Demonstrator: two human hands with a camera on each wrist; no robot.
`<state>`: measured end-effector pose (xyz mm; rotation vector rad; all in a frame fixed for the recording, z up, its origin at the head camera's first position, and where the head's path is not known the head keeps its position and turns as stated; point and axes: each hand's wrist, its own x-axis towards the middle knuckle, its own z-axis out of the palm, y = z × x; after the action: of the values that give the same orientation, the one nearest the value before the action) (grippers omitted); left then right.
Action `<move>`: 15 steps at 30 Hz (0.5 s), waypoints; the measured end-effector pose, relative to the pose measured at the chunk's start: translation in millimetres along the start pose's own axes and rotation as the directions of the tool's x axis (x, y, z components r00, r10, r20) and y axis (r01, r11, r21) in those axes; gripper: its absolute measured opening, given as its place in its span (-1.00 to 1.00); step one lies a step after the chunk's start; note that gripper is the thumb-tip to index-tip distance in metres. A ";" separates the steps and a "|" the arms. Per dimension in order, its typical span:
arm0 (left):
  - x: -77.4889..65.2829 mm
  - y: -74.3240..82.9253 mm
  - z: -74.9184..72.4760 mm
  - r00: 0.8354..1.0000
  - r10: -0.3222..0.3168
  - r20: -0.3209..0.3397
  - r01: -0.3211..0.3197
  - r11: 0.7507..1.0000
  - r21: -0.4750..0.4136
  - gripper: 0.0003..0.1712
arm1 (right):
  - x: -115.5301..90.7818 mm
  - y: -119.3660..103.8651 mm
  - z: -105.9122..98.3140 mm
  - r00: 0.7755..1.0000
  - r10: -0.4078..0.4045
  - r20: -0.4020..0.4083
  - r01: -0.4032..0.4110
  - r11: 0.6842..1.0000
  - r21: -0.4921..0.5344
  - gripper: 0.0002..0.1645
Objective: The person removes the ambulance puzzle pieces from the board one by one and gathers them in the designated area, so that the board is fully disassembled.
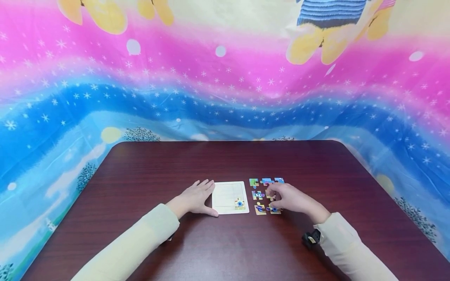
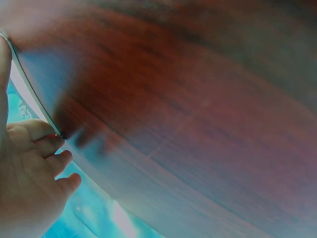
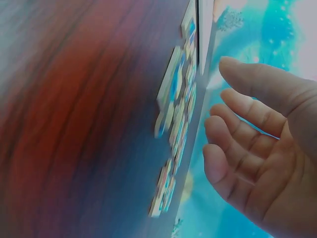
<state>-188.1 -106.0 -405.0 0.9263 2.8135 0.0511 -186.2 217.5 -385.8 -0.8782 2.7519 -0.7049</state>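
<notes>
A shallow white square puzzle tray [image 1: 230, 213] lies on the table, with one jigsaw piece [image 1: 240, 203] in its near right corner. My left hand [image 1: 197, 198] rests along the tray's left edge, fingers straight and thumb spread by the near left corner. To the right of the tray, several colourful jigsaw pieces [image 1: 258, 195] lie in rows. My right hand [image 1: 293, 200] hovers over the right-hand pieces and partly hides them in the head view. In the right wrist view its bent fingers [image 3: 216, 161] and thumb are apart, holding nothing, beside the loose pieces [image 3: 171, 82].
The dark reddish-brown table [image 1: 218, 249] has rounded far corners. Behind it and along its sides hangs a pink and blue patterned cloth [image 1: 218, 89]. A black device [image 1: 311, 238] is strapped to the right wrist.
</notes>
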 end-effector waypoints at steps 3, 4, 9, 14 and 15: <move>-0.7 0.3 -0.7 1.000 0.000 -0.001 0.000 1.000 0.001 0.18 | 6.8 -7.8 2.8 1.000 -0.018 -0.015 0.018 1.000 -0.017 -0.71; -0.8 0.3 -0.7 1.000 0.000 0.000 0.000 1.000 -0.001 0.18 | 9.1 -10.4 3.9 1.000 -0.027 -0.015 0.027 0.999 -0.022 -0.70; -1.9 0.5 -0.6 1.000 -0.001 -0.002 0.001 1.000 -0.007 0.18 | 20.8 -21.6 10.9 0.996 -0.083 -0.007 0.083 0.995 -0.050 -0.68; -2.1 0.3 -0.4 1.000 0.004 -0.009 -0.004 1.000 -0.008 0.17 | 30.2 -30.4 18.2 0.994 -0.113 -0.002 0.113 0.992 -0.061 -0.66; -1.9 0.1 -0.3 1.000 0.005 -0.010 -0.005 1.000 -0.008 0.17 | 31.9 -31.6 19.8 0.993 -0.118 -0.001 0.118 0.991 -0.059 -0.66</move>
<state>-186.6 -107.0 -404.4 0.9338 2.8182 0.0680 -190.4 168.7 -388.3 -1.0602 2.7564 -0.6483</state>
